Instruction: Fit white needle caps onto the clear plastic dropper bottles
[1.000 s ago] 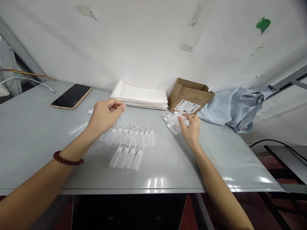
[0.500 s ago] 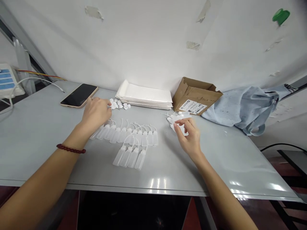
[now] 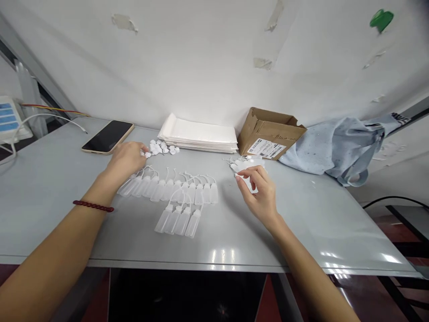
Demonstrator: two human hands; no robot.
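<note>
Left hand (image 3: pixel 127 157) beside white caps (image 3: pixel 163 146); right hand (image 3: pixel 262 194) near bottle pile (image 3: pixel 238 166); 4 bottles (image 3: pixel 182 222) in front row.

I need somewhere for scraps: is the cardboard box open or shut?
Open: the cardboard box shows its inner walls at the top.

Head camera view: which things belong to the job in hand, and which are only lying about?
Probably in the job:
small translucent plastic bottles in rows
small white plastic pieces at the left hand
piled similar bottles near the right hand

Probably just lying about:
black-screened phone in beige case
stacked flat white packets
open brown cardboard box
bunched pale-blue cloth
</note>
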